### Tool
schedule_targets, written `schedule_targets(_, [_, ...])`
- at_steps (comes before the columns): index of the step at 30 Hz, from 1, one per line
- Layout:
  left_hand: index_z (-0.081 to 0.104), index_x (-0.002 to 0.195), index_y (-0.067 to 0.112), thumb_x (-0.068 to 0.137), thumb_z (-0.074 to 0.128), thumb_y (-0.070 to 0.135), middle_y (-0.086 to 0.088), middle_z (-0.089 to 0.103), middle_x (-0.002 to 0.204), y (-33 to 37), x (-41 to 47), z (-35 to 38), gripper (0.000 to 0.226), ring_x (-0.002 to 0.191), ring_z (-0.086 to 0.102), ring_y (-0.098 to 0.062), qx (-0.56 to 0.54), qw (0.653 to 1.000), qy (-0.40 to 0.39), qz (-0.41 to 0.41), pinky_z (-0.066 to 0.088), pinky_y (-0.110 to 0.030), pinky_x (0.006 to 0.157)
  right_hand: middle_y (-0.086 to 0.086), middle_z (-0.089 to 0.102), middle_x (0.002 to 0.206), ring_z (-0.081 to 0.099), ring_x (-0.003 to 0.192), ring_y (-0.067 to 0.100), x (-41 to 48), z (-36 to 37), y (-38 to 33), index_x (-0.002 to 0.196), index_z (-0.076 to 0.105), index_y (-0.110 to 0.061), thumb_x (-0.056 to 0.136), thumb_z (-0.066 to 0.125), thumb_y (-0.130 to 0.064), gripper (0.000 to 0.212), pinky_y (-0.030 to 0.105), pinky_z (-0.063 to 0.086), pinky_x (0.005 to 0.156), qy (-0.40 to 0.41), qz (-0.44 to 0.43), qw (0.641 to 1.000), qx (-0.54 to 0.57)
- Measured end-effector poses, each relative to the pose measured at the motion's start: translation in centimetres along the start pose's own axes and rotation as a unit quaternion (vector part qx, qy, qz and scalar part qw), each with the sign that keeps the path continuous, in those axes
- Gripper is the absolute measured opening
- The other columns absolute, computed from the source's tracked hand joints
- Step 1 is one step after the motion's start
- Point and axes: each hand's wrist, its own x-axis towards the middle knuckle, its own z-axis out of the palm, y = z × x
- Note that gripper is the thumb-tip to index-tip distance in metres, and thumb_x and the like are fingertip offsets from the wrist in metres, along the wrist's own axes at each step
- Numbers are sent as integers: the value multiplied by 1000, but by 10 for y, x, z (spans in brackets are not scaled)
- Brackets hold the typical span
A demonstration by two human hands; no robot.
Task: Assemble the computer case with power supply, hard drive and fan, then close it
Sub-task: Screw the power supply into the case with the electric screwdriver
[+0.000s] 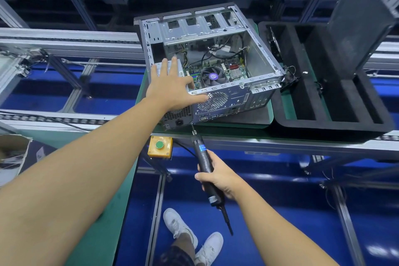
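An open silver computer case (pixel 218 28) lies on its side on the green bench, its motherboard and CPU fan (pixel 212 75) showing. The power supply (pixel 176 116) sits in the case's near left corner. My left hand (pixel 172 87) lies flat on top of it, fingers straight, thumb along the rear panel edge. My right hand (pixel 220 176) grips a black electric screwdriver (pixel 204 163). Its bit tip touches the lower rear panel beside the power supply.
A black foam tray (pixel 323 123) with long slots stands right of the case, a fan (pixel 289 77) and cables in it. A dark side panel (pixel 358 21) leans at the far right. A yellow box with a green button (pixel 159 146) hangs under the bench edge.
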Motion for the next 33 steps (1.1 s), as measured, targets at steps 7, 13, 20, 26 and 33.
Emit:
schedule_targets(7, [59,111,51,56,17,106,-13,0,166,1,-1,-1,88,151,-4,-37,-9,1000,-2,-1,-4,-61,118,-4,62,89,61,71,14,-2,0,-5,136,48,-38,79,77,-15,68,32,55,69,-10,-17,1000,-10])
schedule_targets(13, [43,135,54,56,17,106,-11,-1,166,1,-1,-3,98,152,-6,-35,-26,1000,-5,7,-5,-61,118,-2,63,89,60,73,17,-17,-15,3,135,50,-37,78,77,-14,67,34,54,70,-25,-12,1000,-2])
schedule_targets(20, [68,107,25,86,43,69,-1,51,144,19,-9,-5,55,136,42,-21,-95,965,194,151,25,-47,109,4,61,93,57,72,25,-32,-42,-13,132,54,-33,79,76,-7,62,38,55,65,2,-49,998,40])
schedule_targets(26, [68,90,12,95,58,31,-3,64,99,81,0,-18,23,88,59,-23,-188,925,196,265,43,-41,78,3,60,94,56,70,20,-47,-69,-29,137,49,-30,79,75,-6,68,37,53,64,40,-51,997,37])
schedule_targets(33, [66,89,8,97,53,22,-6,63,90,163,32,-35,21,81,58,-27,-227,900,160,337,45,-41,75,-1,63,94,56,73,19,-94,-122,-42,122,54,-29,76,81,-13,56,35,55,64,145,-57,988,7])
